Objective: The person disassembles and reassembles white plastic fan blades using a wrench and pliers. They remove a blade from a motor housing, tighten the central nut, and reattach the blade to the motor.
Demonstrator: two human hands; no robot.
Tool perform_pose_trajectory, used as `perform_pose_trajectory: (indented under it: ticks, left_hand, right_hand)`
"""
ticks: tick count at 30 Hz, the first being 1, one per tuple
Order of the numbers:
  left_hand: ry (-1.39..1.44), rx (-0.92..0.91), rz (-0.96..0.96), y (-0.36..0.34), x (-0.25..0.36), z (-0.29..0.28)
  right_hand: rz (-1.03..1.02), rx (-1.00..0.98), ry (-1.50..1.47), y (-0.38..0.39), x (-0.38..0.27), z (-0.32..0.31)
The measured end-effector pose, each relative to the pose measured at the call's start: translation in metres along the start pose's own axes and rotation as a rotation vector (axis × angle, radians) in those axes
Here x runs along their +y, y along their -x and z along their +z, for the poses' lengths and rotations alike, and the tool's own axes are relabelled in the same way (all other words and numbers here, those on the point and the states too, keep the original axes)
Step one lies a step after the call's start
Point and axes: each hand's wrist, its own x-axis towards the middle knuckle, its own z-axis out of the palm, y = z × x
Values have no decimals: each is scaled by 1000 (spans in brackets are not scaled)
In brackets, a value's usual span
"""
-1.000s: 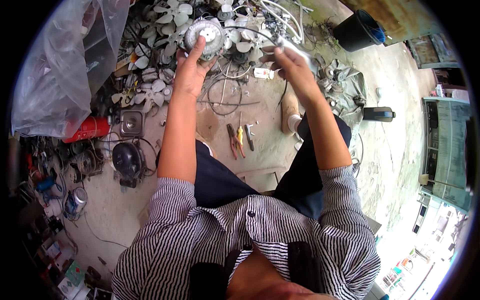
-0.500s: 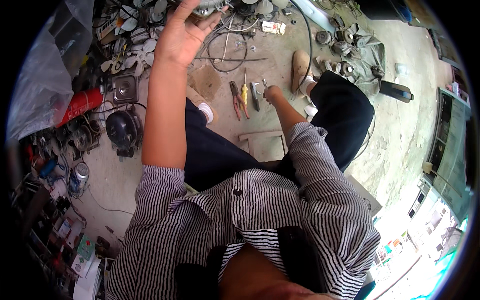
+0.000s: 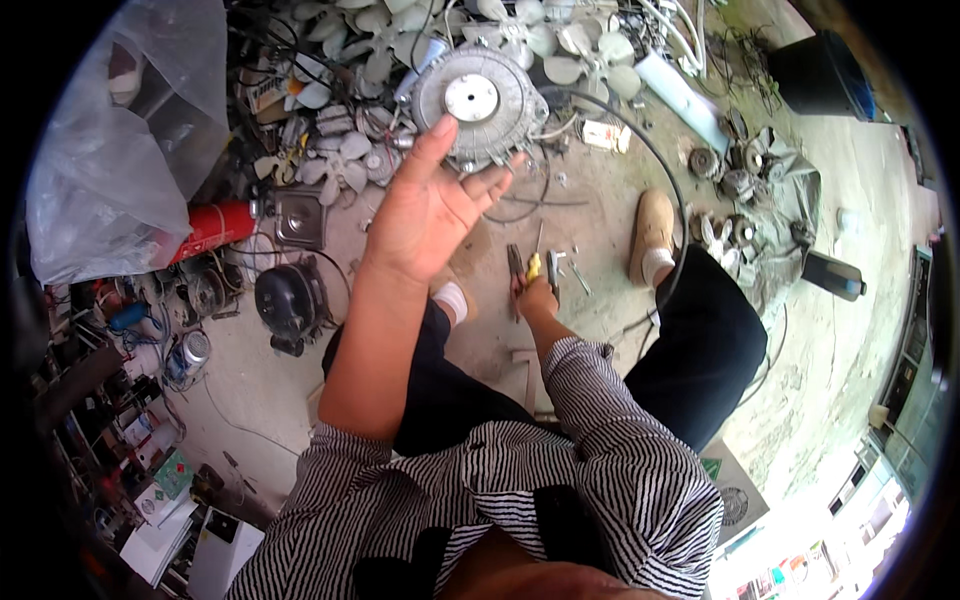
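While the left hand (image 3: 425, 212) pinches its edge, the motor (image 3: 478, 102) sits beyond the palm

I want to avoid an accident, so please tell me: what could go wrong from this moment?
The round motor may slip, as only the left hand holds it. The black cable, curving from the motor's side, passes close by the right leg and might catch there. The right hand is at the yellow-handled tool, right beside the pliers, so it could knock them.
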Motion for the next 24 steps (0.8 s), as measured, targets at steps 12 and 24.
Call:
perform_pose_trajectory:
  ticks: [12,24]
  left_hand:
    - [54,206,33,-11,0,12]
    - [114,122,235,-9,29,4]
  right_hand:
    - [-483,-33,249,-8,-21,-62]
    - [-800,-1014,-1117,160,-88,-284]
